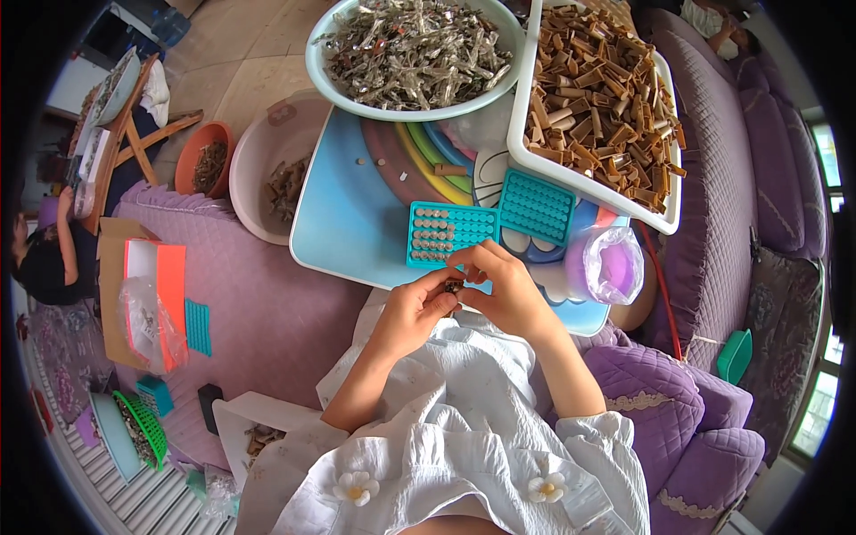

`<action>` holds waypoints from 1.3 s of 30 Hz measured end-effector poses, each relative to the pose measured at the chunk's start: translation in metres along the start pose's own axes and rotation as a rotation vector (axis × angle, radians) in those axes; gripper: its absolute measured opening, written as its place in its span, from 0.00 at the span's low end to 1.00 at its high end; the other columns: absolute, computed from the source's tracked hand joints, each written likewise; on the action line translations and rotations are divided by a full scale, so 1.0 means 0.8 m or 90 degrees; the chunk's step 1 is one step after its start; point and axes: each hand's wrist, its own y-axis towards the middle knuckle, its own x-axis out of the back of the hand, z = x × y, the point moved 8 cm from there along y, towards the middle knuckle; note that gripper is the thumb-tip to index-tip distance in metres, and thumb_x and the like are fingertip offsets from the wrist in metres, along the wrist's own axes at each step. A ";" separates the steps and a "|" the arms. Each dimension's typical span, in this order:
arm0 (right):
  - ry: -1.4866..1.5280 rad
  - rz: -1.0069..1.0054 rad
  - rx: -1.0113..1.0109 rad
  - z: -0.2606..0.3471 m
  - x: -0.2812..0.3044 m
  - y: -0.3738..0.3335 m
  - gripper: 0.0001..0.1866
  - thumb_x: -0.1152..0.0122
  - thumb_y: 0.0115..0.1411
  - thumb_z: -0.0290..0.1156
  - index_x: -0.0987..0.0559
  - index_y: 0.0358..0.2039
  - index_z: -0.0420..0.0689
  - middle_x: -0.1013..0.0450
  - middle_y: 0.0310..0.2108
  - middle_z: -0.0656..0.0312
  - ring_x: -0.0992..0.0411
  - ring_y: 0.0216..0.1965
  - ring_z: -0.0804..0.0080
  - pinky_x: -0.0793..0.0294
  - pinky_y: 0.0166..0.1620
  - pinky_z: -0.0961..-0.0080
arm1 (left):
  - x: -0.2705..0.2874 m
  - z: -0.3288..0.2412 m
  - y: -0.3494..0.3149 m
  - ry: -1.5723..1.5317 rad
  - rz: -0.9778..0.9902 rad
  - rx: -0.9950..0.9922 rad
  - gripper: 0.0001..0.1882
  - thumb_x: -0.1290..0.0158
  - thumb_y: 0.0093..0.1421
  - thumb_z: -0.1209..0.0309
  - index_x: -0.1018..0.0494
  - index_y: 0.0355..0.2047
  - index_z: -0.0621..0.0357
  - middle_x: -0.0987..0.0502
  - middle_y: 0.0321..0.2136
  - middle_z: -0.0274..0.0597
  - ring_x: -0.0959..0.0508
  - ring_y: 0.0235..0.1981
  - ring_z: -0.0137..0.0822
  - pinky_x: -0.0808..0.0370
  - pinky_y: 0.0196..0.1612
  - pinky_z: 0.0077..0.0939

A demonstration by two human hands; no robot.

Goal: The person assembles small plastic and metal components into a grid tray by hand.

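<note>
My left hand [410, 316] and my right hand [510, 296] meet over my lap at the table's near edge. Their fingertips pinch one small dark piece [454, 286], mostly hidden by the fingers, too small to name. Just beyond them lies a teal tray [473, 218] with rows of round pockets; small round silvery-brown pieces [434, 224] fill the pockets on its left side. A second teal tray [537, 207] sits to its right, its pockets showing no such pieces. Right of my right hand stands a purple tub [615, 266] lined with a clear bag.
On the rainbow-patterned table [334, 214] stand a basin [312, 55] heaped with clear-wrapped pieces and a white bin [515, 125] of brown pieces. Left are a pink basin [254, 169], an orange bucket [189, 152] and an open cardboard box [113, 294]. Another person [53, 254] sits far left.
</note>
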 end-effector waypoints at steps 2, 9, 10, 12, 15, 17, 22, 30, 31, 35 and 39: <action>0.133 0.054 -0.101 -0.022 -0.001 0.002 0.20 0.42 0.43 0.17 0.32 0.39 0.41 0.30 0.30 0.63 0.31 0.35 0.72 0.32 0.39 0.78 | -0.007 -0.002 0.005 0.048 0.030 0.003 0.13 0.55 0.56 0.77 0.36 0.43 0.67 0.29 0.30 0.35 0.30 0.28 0.22 0.31 0.33 0.15; 0.399 0.255 -0.164 -0.043 -0.027 0.001 0.17 0.46 0.47 0.16 0.32 0.41 0.35 0.31 0.37 0.60 0.33 0.38 0.76 0.33 0.41 0.79 | -0.015 0.004 0.002 0.025 0.044 0.031 0.14 0.55 0.56 0.76 0.36 0.43 0.66 0.29 0.32 0.36 0.29 0.29 0.23 0.31 0.33 0.15; 0.418 0.286 -0.180 -0.048 -0.032 -0.001 0.17 0.47 0.47 0.15 0.32 0.40 0.35 0.31 0.35 0.60 0.33 0.36 0.76 0.33 0.39 0.80 | -0.015 0.007 0.000 0.060 0.044 0.046 0.14 0.55 0.56 0.76 0.36 0.43 0.66 0.30 0.33 0.36 0.29 0.29 0.24 0.31 0.33 0.15; 0.431 0.321 -0.164 -0.055 -0.036 -0.001 0.18 0.46 0.49 0.18 0.33 0.43 0.35 0.31 0.37 0.60 0.33 0.38 0.76 0.33 0.42 0.79 | -0.016 0.006 0.002 0.044 0.043 0.036 0.14 0.55 0.56 0.76 0.36 0.43 0.66 0.30 0.33 0.36 0.29 0.29 0.24 0.31 0.32 0.15; 0.455 0.242 -0.194 -0.063 -0.032 0.000 0.18 0.46 0.49 0.19 0.33 0.42 0.34 0.30 0.36 0.60 0.33 0.37 0.75 0.32 0.41 0.79 | -0.013 0.007 0.008 0.024 0.031 0.050 0.15 0.54 0.56 0.74 0.36 0.43 0.66 0.29 0.31 0.36 0.29 0.28 0.24 0.31 0.32 0.15; 0.418 0.221 -0.157 -0.055 -0.024 0.000 0.17 0.46 0.50 0.20 0.33 0.42 0.35 0.30 0.36 0.60 0.32 0.38 0.75 0.32 0.41 0.79 | -0.017 0.002 0.011 0.020 0.063 0.055 0.16 0.52 0.55 0.71 0.36 0.43 0.66 0.29 0.30 0.36 0.29 0.27 0.24 0.32 0.31 0.15; 0.016 0.251 -0.063 -0.026 0.019 -0.006 0.19 0.42 0.48 0.29 0.31 0.41 0.38 0.29 0.36 0.55 0.29 0.35 0.69 0.31 0.39 0.76 | -0.033 -0.017 0.017 0.000 0.137 0.078 0.16 0.50 0.54 0.70 0.35 0.41 0.66 0.28 0.30 0.38 0.27 0.26 0.25 0.30 0.31 0.16; -0.310 -0.388 -0.081 -0.014 0.251 0.008 0.04 0.44 0.46 0.25 0.26 0.24 0.40 0.31 0.17 0.57 0.32 0.18 0.72 0.33 0.25 0.77 | -0.010 -0.006 0.025 -0.275 0.096 0.129 0.14 0.51 0.54 0.72 0.34 0.40 0.62 0.28 0.28 0.40 0.28 0.22 0.27 0.29 0.27 0.18; -0.408 -0.496 -0.070 -0.023 0.276 0.009 0.04 0.49 0.49 0.27 0.26 0.26 0.41 0.31 0.16 0.56 0.31 0.18 0.68 0.35 0.24 0.77 | -0.008 -0.007 0.026 -0.303 0.082 0.116 0.13 0.52 0.54 0.72 0.35 0.40 0.60 0.27 0.29 0.42 0.26 0.23 0.29 0.28 0.27 0.20; -0.692 -0.536 -0.107 -0.049 0.290 0.033 0.09 0.53 0.52 0.31 0.29 0.34 0.45 0.29 0.24 0.56 0.30 0.24 0.58 0.32 0.27 0.65 | 0.004 0.006 0.030 -0.357 0.030 0.099 0.12 0.51 0.54 0.72 0.34 0.40 0.57 0.27 0.32 0.42 0.25 0.26 0.31 0.27 0.30 0.22; -0.717 -0.503 -0.152 -0.074 0.288 0.046 0.10 0.50 0.51 0.31 0.31 0.36 0.46 0.30 0.27 0.56 0.31 0.30 0.57 0.31 0.29 0.66 | 0.019 0.012 0.030 -0.384 -0.064 0.094 0.11 0.50 0.53 0.73 0.33 0.38 0.55 0.28 0.33 0.41 0.25 0.31 0.32 0.27 0.35 0.23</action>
